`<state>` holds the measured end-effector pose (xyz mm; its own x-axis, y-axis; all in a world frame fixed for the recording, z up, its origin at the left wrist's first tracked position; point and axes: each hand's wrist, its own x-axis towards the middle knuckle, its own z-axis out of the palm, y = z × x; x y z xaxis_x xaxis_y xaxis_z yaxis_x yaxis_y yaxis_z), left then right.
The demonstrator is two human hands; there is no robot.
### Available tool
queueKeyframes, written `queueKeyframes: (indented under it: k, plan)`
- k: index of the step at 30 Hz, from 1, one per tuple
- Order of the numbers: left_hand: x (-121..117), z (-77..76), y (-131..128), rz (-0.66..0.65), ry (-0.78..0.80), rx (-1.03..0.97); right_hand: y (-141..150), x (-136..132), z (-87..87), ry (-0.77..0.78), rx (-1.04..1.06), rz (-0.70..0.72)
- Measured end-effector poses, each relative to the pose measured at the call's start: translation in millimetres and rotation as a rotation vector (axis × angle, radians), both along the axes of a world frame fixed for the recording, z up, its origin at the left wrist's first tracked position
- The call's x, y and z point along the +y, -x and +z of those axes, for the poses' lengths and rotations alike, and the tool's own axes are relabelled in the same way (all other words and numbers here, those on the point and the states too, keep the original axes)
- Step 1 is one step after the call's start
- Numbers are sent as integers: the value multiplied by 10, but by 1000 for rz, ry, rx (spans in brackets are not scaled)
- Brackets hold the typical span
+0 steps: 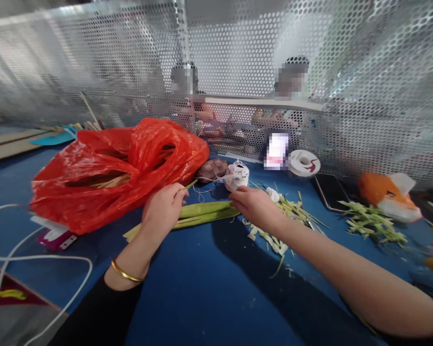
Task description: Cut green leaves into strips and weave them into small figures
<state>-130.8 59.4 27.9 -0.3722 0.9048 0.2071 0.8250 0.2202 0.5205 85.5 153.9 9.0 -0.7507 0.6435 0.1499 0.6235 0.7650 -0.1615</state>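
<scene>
Long green leaf strips (pixel 205 214) lie side by side across the blue table, spanning the gap between both hands. My left hand (pixel 164 209) is closed in a pinch over their left part, and a thin green strip (pixel 191 184) sticks out between its thumb and forefinger. At the right end of the strips, my right hand (pixel 254 206) has its fingers drawn together on the leaf tips; the fingertips are partly hidden. Just behind the hands sits a ball of white string (pixel 237 176), with loose thread trailing left. Pale green scraps (pixel 274 240) are scattered beside my right forearm.
A red plastic bag (pixel 130 173) with dry stalks inside fills the left. A lit phone (pixel 277 150), a white spool (pixel 304 163), a dark phone (pixel 330 192) and an orange-and-white packet (pixel 388 194) stand along the back. Behind a perforated metal screen (pixel 231 57) two people sit.
</scene>
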Motion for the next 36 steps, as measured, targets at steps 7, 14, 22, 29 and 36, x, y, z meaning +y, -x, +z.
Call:
queueKeyframes:
  k: [7, 14, 22, 29, 36]
  plan:
    - [13, -62, 23, -11, -19, -177, 967, 324, -204, 60, -121, 29]
    - [15, -80, 41, 0, -23, -222, 1053, 350, -180, 110, 39, -35]
    - [15, -93, 6, -20, -5, -285, 31, 210, 155, 358, 408, -165]
    - [56, -162, -45, -59, -21, -313, -589, -80, 154, 832, 832, -284]
    - [127, -207, -110, -143, 16, -389, -974, -376, 133, 927, 758, -291]
